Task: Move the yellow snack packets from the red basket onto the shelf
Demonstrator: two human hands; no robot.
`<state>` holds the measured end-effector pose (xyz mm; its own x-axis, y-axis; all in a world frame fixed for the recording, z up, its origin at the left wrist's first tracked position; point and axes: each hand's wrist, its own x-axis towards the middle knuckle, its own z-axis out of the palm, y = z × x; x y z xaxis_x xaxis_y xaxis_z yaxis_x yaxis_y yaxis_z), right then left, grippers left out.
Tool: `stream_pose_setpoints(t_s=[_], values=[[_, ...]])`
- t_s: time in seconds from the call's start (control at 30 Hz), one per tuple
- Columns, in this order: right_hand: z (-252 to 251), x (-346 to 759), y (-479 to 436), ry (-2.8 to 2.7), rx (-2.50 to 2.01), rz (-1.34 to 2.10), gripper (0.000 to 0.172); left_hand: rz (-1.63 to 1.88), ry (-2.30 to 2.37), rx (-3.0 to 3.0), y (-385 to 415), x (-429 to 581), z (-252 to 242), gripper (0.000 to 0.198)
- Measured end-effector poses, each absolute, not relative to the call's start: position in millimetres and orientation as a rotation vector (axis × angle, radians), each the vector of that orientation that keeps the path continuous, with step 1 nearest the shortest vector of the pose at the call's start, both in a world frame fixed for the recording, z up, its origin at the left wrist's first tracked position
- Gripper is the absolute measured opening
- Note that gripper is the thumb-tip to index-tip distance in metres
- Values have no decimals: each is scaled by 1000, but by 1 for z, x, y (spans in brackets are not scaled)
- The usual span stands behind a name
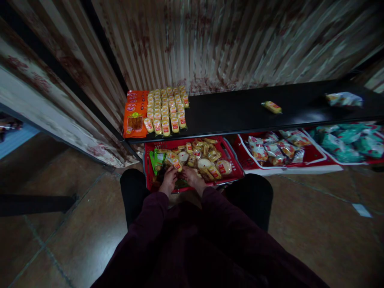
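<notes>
Both my hands are low over a red basket (237,160) that holds many wrapped snacks, in front of my knees. My left hand (169,179) is closed at the lower end of a yellow wrapped snack cake (177,164), which lies slanted among other packets. Close beside it, my right hand (192,176) reaches in with its fingers towards the same cake. Its fingertips are dim, so I cannot make out whether they grip anything. Round pale wrapped cakes (204,163) and a green packet (159,158) lie around them in the basket.
Above the basket runs a black shelf (222,114). On its left end stand rows of yellow wrapped cakes (166,110) beside orange packets (135,120). A single wrapped cake (272,107) and a crumpled packet (344,99) lie farther right. More baskets hold white-red packets (274,150) and teal packets (345,142).
</notes>
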<state>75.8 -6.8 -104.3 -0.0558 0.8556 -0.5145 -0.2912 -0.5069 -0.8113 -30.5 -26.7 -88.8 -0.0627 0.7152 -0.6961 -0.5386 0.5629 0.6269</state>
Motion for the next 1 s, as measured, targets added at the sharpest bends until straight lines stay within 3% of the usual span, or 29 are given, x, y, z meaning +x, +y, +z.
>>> stream_pose_setpoints(t_s=[0.4,0.7,1.0], values=[[-112,74,-7,-870,-1458,1432,38,1105,1329,138,-26,-30,-90,45],[-113,75,-7,-889,-1424,1468,23,1196,1330,144,-27,-29,-93,55],[-105,75,-9,-781,-1361,1604,34,1229,1214,140,-25,-28,-94,59]])
